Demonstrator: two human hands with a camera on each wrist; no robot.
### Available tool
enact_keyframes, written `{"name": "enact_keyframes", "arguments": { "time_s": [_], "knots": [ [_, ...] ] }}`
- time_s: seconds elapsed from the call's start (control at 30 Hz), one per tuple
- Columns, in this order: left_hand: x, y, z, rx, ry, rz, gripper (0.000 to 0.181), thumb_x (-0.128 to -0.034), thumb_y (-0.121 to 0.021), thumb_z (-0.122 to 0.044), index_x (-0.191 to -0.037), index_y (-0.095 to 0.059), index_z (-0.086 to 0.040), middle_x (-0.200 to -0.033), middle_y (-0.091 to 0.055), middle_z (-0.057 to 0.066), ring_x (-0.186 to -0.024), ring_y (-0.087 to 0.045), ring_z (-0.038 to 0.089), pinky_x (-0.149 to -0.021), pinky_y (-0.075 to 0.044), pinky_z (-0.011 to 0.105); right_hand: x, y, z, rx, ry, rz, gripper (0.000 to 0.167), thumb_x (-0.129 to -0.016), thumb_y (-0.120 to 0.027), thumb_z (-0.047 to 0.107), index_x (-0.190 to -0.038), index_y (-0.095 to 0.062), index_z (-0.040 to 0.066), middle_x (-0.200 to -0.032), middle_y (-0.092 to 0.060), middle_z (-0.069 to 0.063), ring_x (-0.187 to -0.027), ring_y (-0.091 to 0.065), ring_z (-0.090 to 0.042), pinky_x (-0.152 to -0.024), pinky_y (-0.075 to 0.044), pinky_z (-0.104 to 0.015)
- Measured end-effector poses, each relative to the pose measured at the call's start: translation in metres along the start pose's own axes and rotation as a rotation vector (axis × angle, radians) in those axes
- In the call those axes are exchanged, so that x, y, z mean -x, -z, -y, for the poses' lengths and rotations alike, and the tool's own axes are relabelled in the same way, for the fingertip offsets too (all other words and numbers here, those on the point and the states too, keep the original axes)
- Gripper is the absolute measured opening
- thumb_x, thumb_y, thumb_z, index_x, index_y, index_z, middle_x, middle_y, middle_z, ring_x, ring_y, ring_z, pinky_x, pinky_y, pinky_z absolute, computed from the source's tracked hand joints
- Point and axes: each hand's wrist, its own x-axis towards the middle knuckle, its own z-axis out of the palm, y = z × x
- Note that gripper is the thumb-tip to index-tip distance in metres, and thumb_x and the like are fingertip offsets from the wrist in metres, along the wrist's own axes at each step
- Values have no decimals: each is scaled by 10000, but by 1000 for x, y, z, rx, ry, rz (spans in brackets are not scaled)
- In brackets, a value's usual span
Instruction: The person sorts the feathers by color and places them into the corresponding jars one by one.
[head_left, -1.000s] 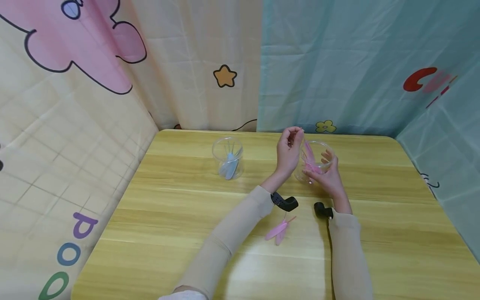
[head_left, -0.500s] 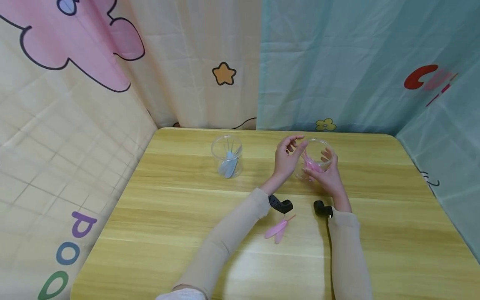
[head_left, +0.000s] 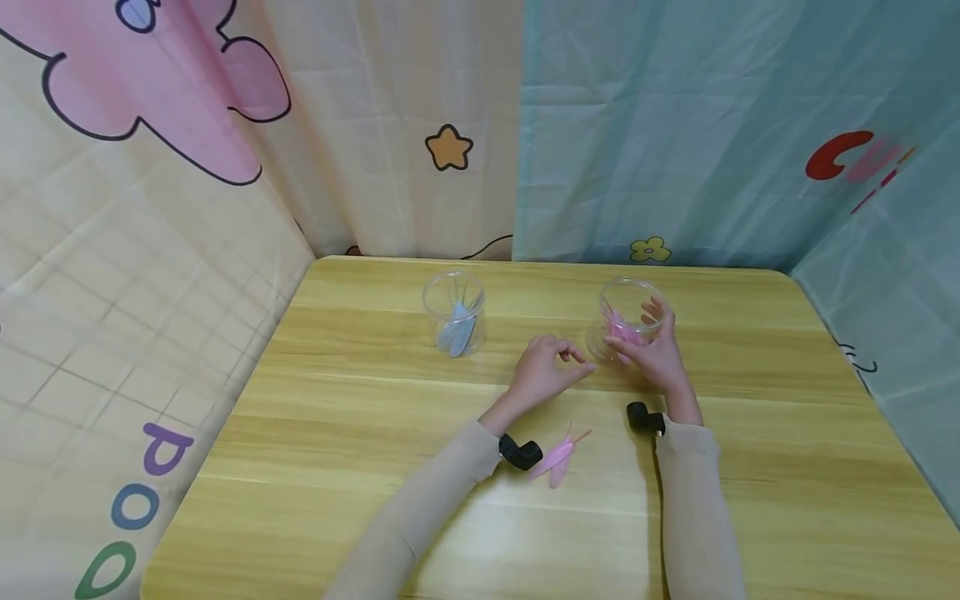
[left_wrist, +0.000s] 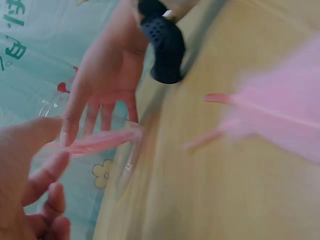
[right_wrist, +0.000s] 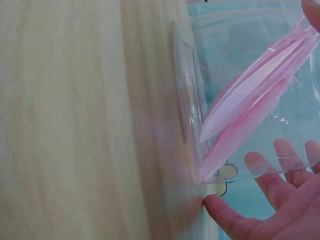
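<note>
My right hand (head_left: pixel 663 354) holds a clear plastic cup (head_left: pixel 617 287), thumb on the near side and fingers on the far side. Pink feathers (right_wrist: pixel 250 95) lean inside this cup, quills up. To the left of it, low over the table, my left hand (head_left: pixel 546 368) has its thumb and index finger apart with nothing between them. Loose pink feathers (head_left: pixel 558 462) lie on the table in front of the left hand, their quills pointing away. In the left wrist view the left thumb (left_wrist: pixel 37 135) overlaps the cup behind it.
A second clear cup (head_left: pixel 453 283) with blue feathers (head_left: pixel 457 329) stands at the back left of the wooden table (head_left: pixel 337 417). Printed curtains (head_left: pixel 637 125) hang behind the table and along both sides.
My left hand has let go of a pink feather, which has dropped into the cup, and has come back down toward the loose feathers. The right hand has stayed at the cup.
</note>
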Motion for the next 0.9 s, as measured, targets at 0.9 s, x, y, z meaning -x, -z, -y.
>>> {"name": "enact_keyframes", "arguments": {
  "time_s": [0.9],
  "knots": [
    [56,-10,-6,-490,-96,342,289,-754,-719,-566,-632,-611,-327,-749,-477,-154,-790,-417,79,-676,-347,208,3,-2,6,-28,-5,-1,1021,-766,-796,103,-1485,-72,131,-1489,-167,-187,-1333,-192,-392,-1041,-230,-581]
  ]
}}
